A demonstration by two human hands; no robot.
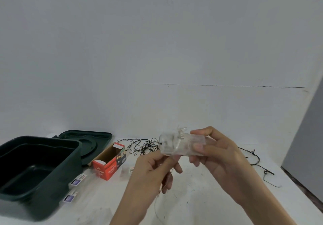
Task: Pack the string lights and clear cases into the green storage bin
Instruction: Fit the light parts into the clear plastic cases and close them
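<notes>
A white table (pixel 218 181) carries everything. At its left edge the green storage bin (pixel 35 170) stands open and appears empty, its lid (pixel 90 137) lying flat just behind it. Beside the bin an opened red carton (pixel 109 163) rests on its side, and two small labelled clear cases (pixel 75 188) lie against the bin's near wall. A loose tangle of dark string lights (pixel 145 146) is spread along the back of the table, trailing off to the right.

Above the table a clear case (pixel 176 143) is gripped at one end by the right hand (pixel 216 156), while the left hand (pixel 153 169) pinches its other end together with a thin pale wire that hangs down.

The step in hand appears to be stuffing a fine wire strand into this case. The trailing wire would have to be fed fully inside before the case is carried left to the bin.
</notes>
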